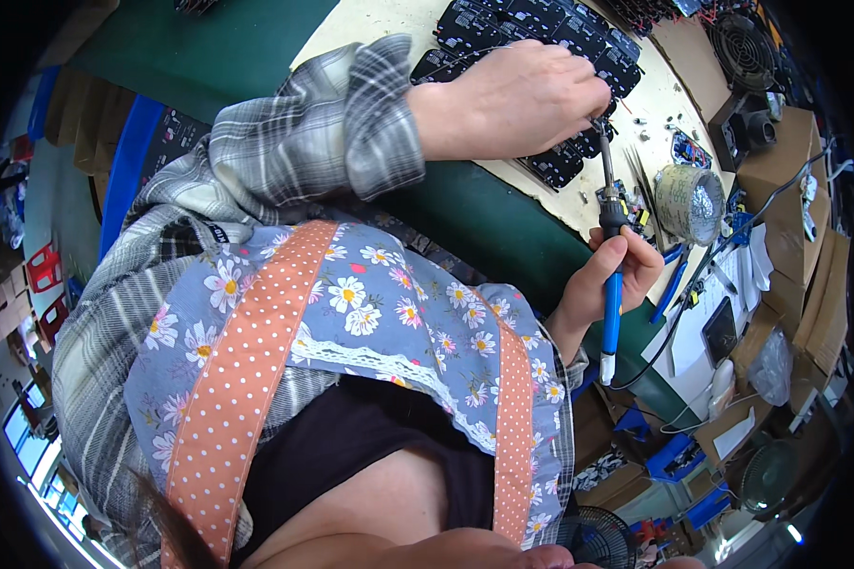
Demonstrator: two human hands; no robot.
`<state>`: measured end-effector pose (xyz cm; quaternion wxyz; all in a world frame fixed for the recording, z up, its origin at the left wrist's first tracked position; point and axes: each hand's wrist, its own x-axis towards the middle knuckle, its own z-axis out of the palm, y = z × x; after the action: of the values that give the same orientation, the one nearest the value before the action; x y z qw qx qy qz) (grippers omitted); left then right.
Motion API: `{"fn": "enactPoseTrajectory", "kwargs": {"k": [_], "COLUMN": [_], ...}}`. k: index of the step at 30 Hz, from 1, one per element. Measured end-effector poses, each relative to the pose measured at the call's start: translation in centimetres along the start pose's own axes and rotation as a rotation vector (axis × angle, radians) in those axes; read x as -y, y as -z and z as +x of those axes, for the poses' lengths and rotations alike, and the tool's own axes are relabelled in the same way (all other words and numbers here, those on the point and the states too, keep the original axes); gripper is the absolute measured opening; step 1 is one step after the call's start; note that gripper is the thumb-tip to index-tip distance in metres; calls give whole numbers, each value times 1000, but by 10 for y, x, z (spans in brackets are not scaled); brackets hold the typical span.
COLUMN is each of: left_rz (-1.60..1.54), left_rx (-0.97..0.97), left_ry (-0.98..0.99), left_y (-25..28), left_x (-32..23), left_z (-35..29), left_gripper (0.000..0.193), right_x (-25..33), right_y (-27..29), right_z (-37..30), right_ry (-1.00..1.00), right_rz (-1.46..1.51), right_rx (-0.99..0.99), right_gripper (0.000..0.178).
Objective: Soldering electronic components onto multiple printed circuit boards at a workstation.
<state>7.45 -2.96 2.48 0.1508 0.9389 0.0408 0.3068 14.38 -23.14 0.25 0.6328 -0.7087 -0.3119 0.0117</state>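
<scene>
My right hand (609, 275) is closed round the blue handle of a soldering iron (612, 302), held like a pen. The iron's metal tip points away from me and meets the spot just below my left fingertips. My left hand (517, 102) is closed, back up, over a sheet of black circuit boards (503, 24). Its fingertips are pinched at the boards' right edge, and what they hold is hidden. A thin wire curves over the boards behind the left hand. The boards lie on a pale board (560, 204) on the green table.
Right of the iron are tweezers (641, 178), a wrapped roll (691, 204) and small loose parts. Farther right stand a black fan (742, 49), cardboard boxes (778, 166) and papers. The iron's dark cord (678, 322) curves over the right side. A blue-edged tray (128, 171) is at left.
</scene>
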Motion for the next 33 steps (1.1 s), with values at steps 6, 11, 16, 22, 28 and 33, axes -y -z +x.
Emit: {"fn": "enactPoseTrajectory", "kwargs": {"k": [6,11,16,22,28,33], "left_rz": [-74,13,-96,-66,-56,-14], "left_rx": [-73,-102,-86,-126,-85,-75], "left_ry": [5,-21,51,3,35,8], "left_y": [25,32,27,30,24,19], "left_x": [9,16,18,14,11,6], "left_z": [-21,-31,-35,-28,-22,-9], "left_gripper": [10,10,13,11,10,9], "right_x": [-2,-1,0,-1,-5,-1], "right_y": [6,4,1,0,5,4], "right_z": [-1,-1,-1,0,1,1], "right_ry": [15,56,49,15,23,-9], "right_rz": [-16,60,46,-17,-14,28], "right_rx": [3,-23,-45,-7,-2,-25], "right_gripper": [18,21,22,20,16,15]}}
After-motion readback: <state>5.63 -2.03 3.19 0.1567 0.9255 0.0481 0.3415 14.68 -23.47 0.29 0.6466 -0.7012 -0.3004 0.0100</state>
